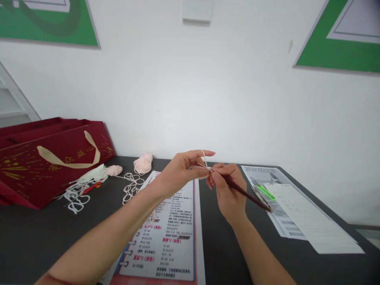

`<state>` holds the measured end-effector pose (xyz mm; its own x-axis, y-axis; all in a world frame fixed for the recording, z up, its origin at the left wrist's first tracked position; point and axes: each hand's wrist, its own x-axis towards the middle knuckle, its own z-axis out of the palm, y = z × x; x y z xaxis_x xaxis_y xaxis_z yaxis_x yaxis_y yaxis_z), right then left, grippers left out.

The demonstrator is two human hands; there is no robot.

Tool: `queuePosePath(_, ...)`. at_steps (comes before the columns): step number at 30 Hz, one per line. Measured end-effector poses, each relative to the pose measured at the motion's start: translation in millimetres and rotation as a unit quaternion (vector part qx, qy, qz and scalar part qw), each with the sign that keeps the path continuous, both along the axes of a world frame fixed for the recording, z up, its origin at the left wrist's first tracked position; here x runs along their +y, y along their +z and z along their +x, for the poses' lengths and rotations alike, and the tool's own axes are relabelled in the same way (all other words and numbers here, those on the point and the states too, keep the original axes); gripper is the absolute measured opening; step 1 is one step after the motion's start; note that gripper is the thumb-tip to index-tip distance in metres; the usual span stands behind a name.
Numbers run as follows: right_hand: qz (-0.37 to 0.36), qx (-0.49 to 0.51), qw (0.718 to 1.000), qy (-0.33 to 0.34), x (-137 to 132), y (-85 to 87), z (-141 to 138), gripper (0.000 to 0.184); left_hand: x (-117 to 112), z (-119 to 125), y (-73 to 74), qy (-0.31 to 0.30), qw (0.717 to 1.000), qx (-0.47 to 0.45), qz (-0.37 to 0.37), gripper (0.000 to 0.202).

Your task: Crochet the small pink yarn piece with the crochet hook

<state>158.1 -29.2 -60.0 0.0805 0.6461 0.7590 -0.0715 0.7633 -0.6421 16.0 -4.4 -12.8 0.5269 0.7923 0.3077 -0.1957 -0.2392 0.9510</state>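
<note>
My left hand [182,170] is raised above the dark table [35,233], with pale yarn [204,156] looped over its forefinger and pinched between thumb and fingers. My right hand [227,190] grips a dark crochet hook [247,194] like a pencil. The hook's tip meets the yarn at the left fingertips, while its handle points down to the right. A strand of the same pale yarn trails down toward a printed instruction sheet [168,237] lying under my forearms.
A dark red gift bag [44,158] lies at the left. Beside it are tangled white yarn [78,190], looped pink yarn [130,186] and small pink yarn pieces [143,163]. Papers [299,213] and a green-handled tool [265,192] lie at the right. A white wall stands behind.
</note>
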Motion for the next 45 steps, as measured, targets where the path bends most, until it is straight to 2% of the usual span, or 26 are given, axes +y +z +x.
queuePosePath(1,0.058,-0.060,0.993,-0.083,1,-3.7,1,0.011,0,2,-1.1,0.003,1.000,-0.011,-0.017,0.042)
queuePosePath(3,0.182,-0.172,0.942,-0.224,4,-9.6,3,0.019,-1,6,-2.4,0.006,0.998,-0.030,-0.047,0.045)
queuePosePath(5,0.273,-0.223,0.890,-0.288,6,-12.5,6,0.028,-3,7,-2.3,-0.012,0.996,-0.045,-0.075,0.045)
queuePosePath(6,0.295,-0.224,0.882,-0.291,6,-12.9,6,0.031,-3,7,-1.8,-0.028,0.994,-0.050,-0.091,0.044)
queuePosePath(7,0.306,-0.212,0.886,-0.278,6,-12.6,7,0.033,-3,6,-1.1,-0.047,0.992,-0.055,-0.107,0.043)
queuePosePath(9,0.277,-0.154,0.922,-0.222,5,-10.6,6,0.030,-1,4,0.4,-0.081,0.985,-0.063,-0.140,0.041)
queuePosePath(11,0.181,-0.078,0.971,-0.133,4,-7.4,5,0.021,2,-1,1.6,-0.100,0.979,-0.073,-0.164,0.040)
queuePosePath(13,0.073,-0.009,0.997,-0.032,5,-3.7,7,0.011,8,-6,2.8,-0.108,0.976,-0.082,-0.171,0.038)
queuePosePath(16,0.008,0.038,0.996,0.079,6,2.6,12,0.009,15,-15,5.6,-0.104,0.979,-0.071,-0.159,0.037)
queuePosePath(19,-0.016,0.041,0.991,0.125,6,8.4,20,0.011,18,-21,8.9,-0.113,0.980,-0.047,-0.156,0.037)
queuePosePath(23,-0.053,0.035,0.987,0.150,2,11.9,28,0.011,20,-25,10.9,-0.147,0.973,-0.025,-0.174,0.036)
queuePosePath(27,-0.066,-0.001,0.987,0.147,0,11.6,36,0.010,22,-28,9.7,-0.183,0.966,-0.016,-0.184,0.036)
queuePosePath(31,-0.089,0.017,0.979,0.185,-2,16.8,36,0.009,22,-27,9.1,-0.183,0.966,0.005,-0.183,0.035)
queuePosePath(33,-0.109,0.059,0.967,0.222,-2,21.3,33,0.009,18,-25,10.1,-0.157,0.976,0.024,-0.149,0.034)
queuePosePath(36,-0.138,0.108,0.956,0.235,-3,25.5,28,0.012,8,-20,12.6,-0.076,0.994,0.052,-0.055,0.032)
queuePosePath(40,-0.105,0.104,0.972,0.185,-2,21.6,23,0.013,-2,-14,14.4,0.033,0.995,0.081,0.056,0.020)
queuePosePath(45,-0.047,0.056,0.990,0.118,0,12.0,21,0.011,-3,-11,13.7,0.072,0.987,0.095,0.110,0.013)
